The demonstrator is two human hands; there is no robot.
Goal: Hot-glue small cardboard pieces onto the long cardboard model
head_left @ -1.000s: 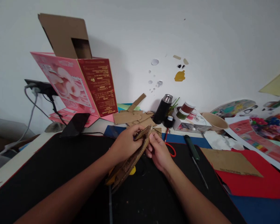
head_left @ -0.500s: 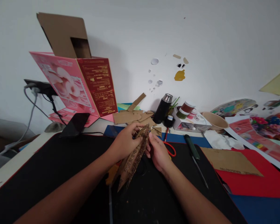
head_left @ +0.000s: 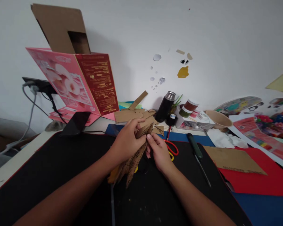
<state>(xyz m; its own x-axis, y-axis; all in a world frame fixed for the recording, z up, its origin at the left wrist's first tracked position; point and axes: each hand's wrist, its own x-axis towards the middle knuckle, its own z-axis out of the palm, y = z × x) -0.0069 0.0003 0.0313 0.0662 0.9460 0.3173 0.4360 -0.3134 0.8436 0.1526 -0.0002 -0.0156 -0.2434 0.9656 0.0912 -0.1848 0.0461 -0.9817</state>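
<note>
A folded piece of corrugated cardboard (head_left: pixel 135 161) with printed marks and pointed ends is held up over the black mat (head_left: pixel 85 175). My left hand (head_left: pixel 129 138) grips it from the left, thumb pressed on its face near the top. On the other side, my right hand (head_left: pixel 157 149) pinches its upper edge between thumb and fingers. Red-handled scissors (head_left: pixel 173 147) lie partly hidden behind my right hand, with a yellow loop below. An orange-yellow piece (head_left: pixel 113 175) shows under the cardboard's left side.
A green-handled pointed tool (head_left: pixel 198 157) lies to the right, beside a cardboard sheet (head_left: pixel 233 160) on red paper (head_left: pixel 269 182). Behind stand a black thermos (head_left: pixel 165 106), paint jars (head_left: pixel 190 108) and cardboard scraps (head_left: pixel 129 116). A phone (head_left: pixel 75 124) and pink box (head_left: pixel 68 84) are left.
The cardboard has turned in my hands, showing a different printed face. My left thumb has moved up toward its top edge, close to my right thumb. The camera view has shifted slightly.
</note>
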